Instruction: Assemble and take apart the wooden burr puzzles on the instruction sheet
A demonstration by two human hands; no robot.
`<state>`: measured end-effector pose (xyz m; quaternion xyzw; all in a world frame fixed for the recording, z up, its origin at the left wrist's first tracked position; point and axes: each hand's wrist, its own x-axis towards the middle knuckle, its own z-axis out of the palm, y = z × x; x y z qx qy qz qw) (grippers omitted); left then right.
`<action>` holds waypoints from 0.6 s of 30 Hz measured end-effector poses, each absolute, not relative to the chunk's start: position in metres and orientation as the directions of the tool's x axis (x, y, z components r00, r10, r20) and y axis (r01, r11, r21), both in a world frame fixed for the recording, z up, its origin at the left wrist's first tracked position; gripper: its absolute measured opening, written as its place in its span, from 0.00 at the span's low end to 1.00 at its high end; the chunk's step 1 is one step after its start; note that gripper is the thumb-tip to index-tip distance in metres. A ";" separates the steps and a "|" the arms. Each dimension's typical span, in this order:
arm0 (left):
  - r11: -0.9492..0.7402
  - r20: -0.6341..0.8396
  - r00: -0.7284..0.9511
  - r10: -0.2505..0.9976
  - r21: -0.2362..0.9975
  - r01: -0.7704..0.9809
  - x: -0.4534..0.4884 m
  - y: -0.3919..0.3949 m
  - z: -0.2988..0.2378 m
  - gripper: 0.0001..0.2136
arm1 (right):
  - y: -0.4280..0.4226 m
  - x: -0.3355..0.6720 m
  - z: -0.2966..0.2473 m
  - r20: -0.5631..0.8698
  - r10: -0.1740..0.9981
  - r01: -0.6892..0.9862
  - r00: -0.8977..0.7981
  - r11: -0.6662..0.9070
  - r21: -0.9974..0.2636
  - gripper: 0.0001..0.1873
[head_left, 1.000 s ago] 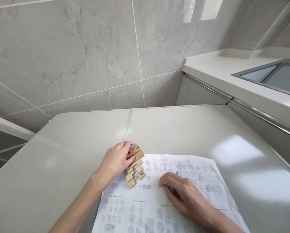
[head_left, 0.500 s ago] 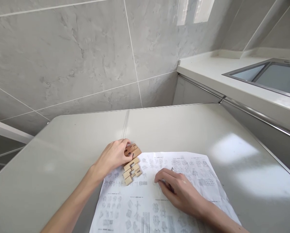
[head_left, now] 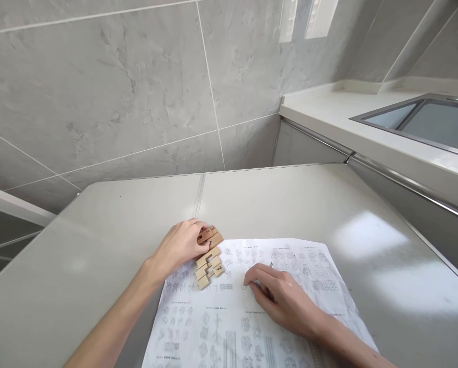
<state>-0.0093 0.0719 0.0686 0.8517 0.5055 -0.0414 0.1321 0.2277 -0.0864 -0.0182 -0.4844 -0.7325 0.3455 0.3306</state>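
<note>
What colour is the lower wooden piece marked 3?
The wooden piece is pale yellowish tan with a dark 3; the head view shows it best.

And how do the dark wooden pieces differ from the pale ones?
The dark pieces are reddish brown; the pale pieces are light yellow. The left hand grasps the dark pieces, while the pale pieces lie mostly uncovered on the printed sheet. Both sets bear black numerals.

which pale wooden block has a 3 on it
The pale block nearest the right hand; its face bears a dark 3, while the other pale blocks show no visible number.
</note>
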 end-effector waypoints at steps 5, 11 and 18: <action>-0.462 -0.206 0.490 0.847 0.174 0.870 -0.010 0.072 0.068 0.14 | -0.087 0.228 -0.019 0.156 0.938 0.484 -0.310 0.297 -0.823 0.12; -0.464 -0.213 0.498 0.841 0.192 0.865 -0.010 0.074 0.067 0.13 | -0.087 0.229 -0.020 0.156 0.938 0.488 -0.310 0.298 -0.820 0.13; -0.454 -0.204 0.502 0.840 0.240 0.858 -0.012 0.080 0.063 0.11 | -0.087 0.228 -0.021 0.153 0.940 0.490 -0.307 0.293 -0.821 0.12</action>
